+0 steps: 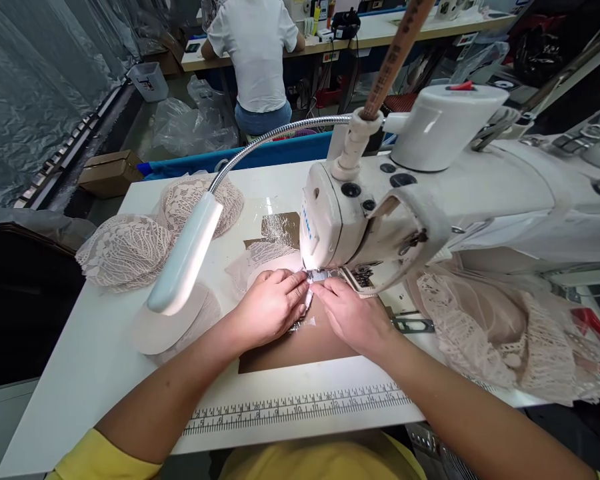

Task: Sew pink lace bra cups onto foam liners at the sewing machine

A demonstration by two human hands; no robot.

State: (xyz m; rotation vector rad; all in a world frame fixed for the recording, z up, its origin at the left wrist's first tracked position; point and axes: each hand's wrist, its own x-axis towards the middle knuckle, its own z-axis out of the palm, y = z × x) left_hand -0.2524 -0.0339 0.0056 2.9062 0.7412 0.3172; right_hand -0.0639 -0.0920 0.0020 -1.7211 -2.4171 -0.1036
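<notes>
Under the needle area of the white sewing machine [325, 217] lies a pale lace bra cup [265, 257]. My left hand [273, 307] is closed on the cup's near edge, its fingers together beside the presser foot. A narrow white edge of the fabric shows between my two hands. My right hand [355, 317] has its fingers bent and pressed together on that fabric edge, just right of the needle area. The fingertips of both hands almost meet. What lies beneath the fingers is hidden. Brown sheeting [285, 350] covers the machine bed under both hands.
Lace cups [125, 250] and a round beige cup [167, 323] lie on the left of the white table [70, 393]. A lamp [187, 257] hangs over them. More lace pieces [480, 327] are heaped at right. A printed ruler [300, 408] runs along the front. Someone [257, 60] sits beyond.
</notes>
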